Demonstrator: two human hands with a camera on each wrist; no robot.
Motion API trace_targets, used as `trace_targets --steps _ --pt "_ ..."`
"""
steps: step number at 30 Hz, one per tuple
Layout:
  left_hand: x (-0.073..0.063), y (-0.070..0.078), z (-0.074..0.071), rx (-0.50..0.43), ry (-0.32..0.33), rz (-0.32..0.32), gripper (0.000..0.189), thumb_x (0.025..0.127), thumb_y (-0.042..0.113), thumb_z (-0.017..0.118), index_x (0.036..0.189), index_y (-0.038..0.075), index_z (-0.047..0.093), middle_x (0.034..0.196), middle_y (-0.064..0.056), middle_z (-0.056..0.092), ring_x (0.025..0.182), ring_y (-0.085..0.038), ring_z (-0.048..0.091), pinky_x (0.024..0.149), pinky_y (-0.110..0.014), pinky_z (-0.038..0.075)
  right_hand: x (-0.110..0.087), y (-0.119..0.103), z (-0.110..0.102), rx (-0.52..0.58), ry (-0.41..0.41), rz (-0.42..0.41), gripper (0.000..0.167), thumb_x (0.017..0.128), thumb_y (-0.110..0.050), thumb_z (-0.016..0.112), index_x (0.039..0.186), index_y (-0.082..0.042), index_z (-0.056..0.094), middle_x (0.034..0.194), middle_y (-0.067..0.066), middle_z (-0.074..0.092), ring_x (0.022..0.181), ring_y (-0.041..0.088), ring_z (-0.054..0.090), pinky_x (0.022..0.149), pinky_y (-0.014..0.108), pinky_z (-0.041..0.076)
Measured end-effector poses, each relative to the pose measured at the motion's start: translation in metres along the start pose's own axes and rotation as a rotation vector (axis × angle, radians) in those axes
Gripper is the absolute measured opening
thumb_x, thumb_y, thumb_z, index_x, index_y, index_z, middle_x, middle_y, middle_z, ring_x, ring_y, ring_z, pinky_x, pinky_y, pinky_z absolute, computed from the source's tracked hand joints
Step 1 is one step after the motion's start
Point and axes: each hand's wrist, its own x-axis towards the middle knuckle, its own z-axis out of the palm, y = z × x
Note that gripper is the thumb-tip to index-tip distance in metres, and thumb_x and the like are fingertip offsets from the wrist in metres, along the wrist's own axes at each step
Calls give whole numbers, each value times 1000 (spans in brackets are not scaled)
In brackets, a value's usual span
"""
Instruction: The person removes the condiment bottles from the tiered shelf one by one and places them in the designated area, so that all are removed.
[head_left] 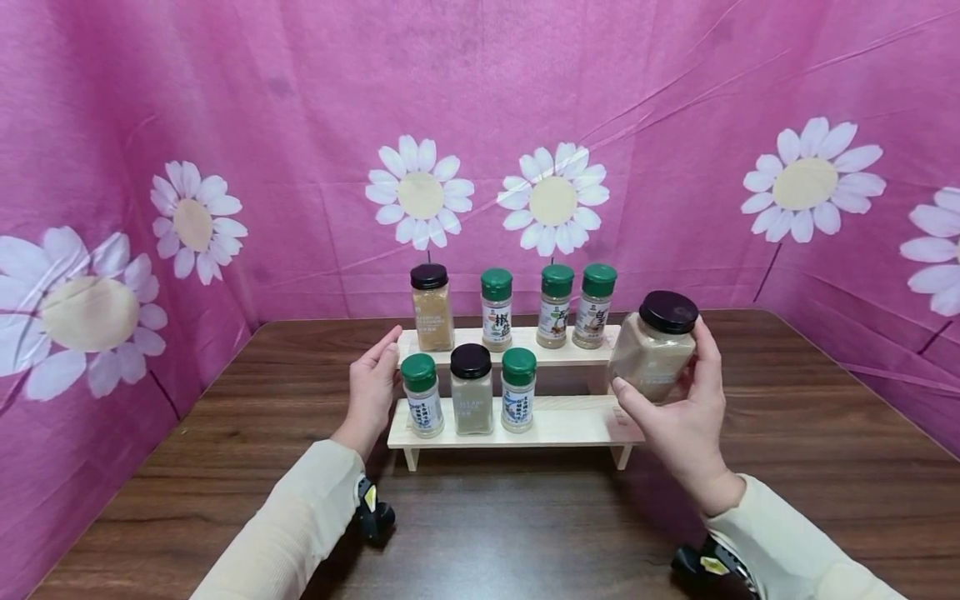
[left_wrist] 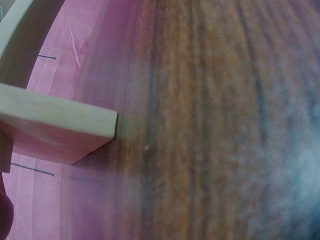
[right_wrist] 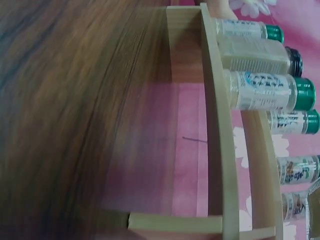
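Note:
A two-tier pale wooden spice rack (head_left: pixel 570 419) stands on the table. My right hand (head_left: pixel 686 417) grips a large square clear jar (head_left: pixel 651 354) with a black lid and beige powder, thumb in front and fingers behind. The jar leans slightly and overlaps the upper shelf's right end in the head view; its edge shows at the right of the right wrist view (right_wrist: pixel 313 210). My left hand (head_left: pixel 371 396) holds the upper shelf's left end between thumb and fingers. On the lower shelf, a black-lidded jar (head_left: pixel 472 400) stands between two green-capped shakers (head_left: pixel 425 408).
Along the upper shelf stand a black-lidded jar (head_left: pixel 432 312) at the left and three green-capped shakers (head_left: pixel 497 321). Bare wood shows at the lower shelf's right end. The brown table (head_left: pixel 495 525) meets a pink flowered cloth (head_left: pixel 300 208) behind and at both sides.

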Motion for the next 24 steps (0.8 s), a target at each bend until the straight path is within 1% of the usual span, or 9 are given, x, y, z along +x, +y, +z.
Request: trace_targets --steps 3,8,14,19,24 --pt "0 0 0 -5 1 -10 38 95 10 46 132 1 50 136 -13 47 76 3 51 64 -13 44 0 3 -3 -40 8 8 95 54 15 73 140 -3 37 122 -10 51 100 7 49 80 15 39" --pt "0 0 1 -15 4 -26 39 95 9 45 132 2 49 135 -11 49 74 4 52 64 -14 46 -1 10 -7 -102 17 14 96 51 16 74 138 -4 38 117 -13 52 96 3 50 77 12 38" --pt "-1 1 1 -16 2 -38 39 95 11 45 133 4 49 136 -11 49 68 4 52 63 -14 46 -1 15 -13 -150 18 53 95 54 14 73 139 -7 38 113 -17 52 96 1 50 77 10 39" --pt "-1 1 1 -7 1 -30 38 95 10 45 133 5 50 135 -11 49 65 3 51 61 -14 45 0 20 -19 -182 20 72 93 55 13 73 139 -8 38 111 -20 51 95 -1 50 76 8 39" --pt "0 1 0 4 2 -35 38 96 11 45 133 6 50 135 -10 49 60 1 48 59 -15 44 1 26 -23 -197 33 107 91 57 13 72 139 -12 40 108 -21 52 93 -1 51 72 8 40"
